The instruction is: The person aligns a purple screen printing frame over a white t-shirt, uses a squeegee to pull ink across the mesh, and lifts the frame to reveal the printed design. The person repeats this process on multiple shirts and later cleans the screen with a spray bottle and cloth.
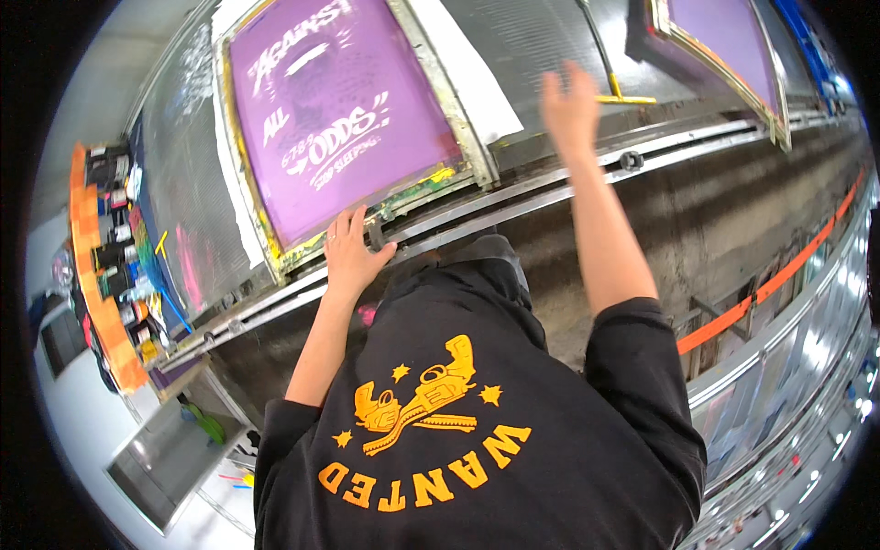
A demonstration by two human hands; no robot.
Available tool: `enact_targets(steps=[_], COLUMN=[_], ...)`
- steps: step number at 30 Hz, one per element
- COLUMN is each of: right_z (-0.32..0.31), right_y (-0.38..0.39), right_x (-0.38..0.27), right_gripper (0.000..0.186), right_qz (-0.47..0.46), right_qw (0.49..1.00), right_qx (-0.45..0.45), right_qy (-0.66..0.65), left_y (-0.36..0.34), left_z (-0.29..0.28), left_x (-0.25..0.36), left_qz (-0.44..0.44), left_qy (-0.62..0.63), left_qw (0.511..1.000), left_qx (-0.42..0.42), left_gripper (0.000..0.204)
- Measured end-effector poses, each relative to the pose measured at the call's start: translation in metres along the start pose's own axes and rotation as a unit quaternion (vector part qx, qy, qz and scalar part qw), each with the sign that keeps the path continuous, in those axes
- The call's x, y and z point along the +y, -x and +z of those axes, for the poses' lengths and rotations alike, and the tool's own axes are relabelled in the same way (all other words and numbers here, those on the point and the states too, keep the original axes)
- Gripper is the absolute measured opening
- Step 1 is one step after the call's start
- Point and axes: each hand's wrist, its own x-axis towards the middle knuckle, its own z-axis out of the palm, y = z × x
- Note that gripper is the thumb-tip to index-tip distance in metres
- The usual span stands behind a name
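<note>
A metal-edged screen with a purple mesh and white lettering lies over a white sheet on the dark grey table. My left hand rests with spread fingers on the screen's near edge, beside a small dark fitting on the rail. My right hand is raised to the right of the screen, slightly blurred, fingers apart, close to the end of a yellow-bladed squeegee. I cannot tell whether it touches the squeegee. A long metal rail runs along the table's near edge.
A second purple screen stands at upper right. At left, an orange shelf carries several containers and tools. An orange rail runs at the right below the table level. A grey sink-like basin is at lower left.
</note>
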Motion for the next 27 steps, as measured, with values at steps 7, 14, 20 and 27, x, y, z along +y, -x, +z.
enact_targets(steps=[7, 14, 20, 27], right_z=[-0.062, -0.057, -0.079, -0.169], right_y=[-0.041, -0.081, -0.121, -0.066], right_x=[0.146, 0.134, 0.126, -0.065], right_gripper=[0.049, 0.05, 0.043, 0.044], right_qz=[0.003, 0.063, 0.015, 0.249], right_qw=[0.953, 0.901, 0.93, 0.831], right_qx=[-0.089, -0.221, -0.271, -0.302], right_qy=[0.291, 0.368, 0.249, -0.396], left_y=[-0.002, 0.019, 0.014, 0.026], left_z=[0.001, 0.006, 0.027, 0.019], left_x=[-0.003, -0.009, -0.016, -0.032], left_qz=[0.002, -0.043, -0.028, 0.025], left_qy=[0.036, 0.073, 0.077, 0.121], left_qw=[0.999, 0.996, 0.995, 0.988], left_qx=[0.01, 0.025, 0.063, 0.095], left_gripper=[0.095, 0.102, 0.102, 0.115])
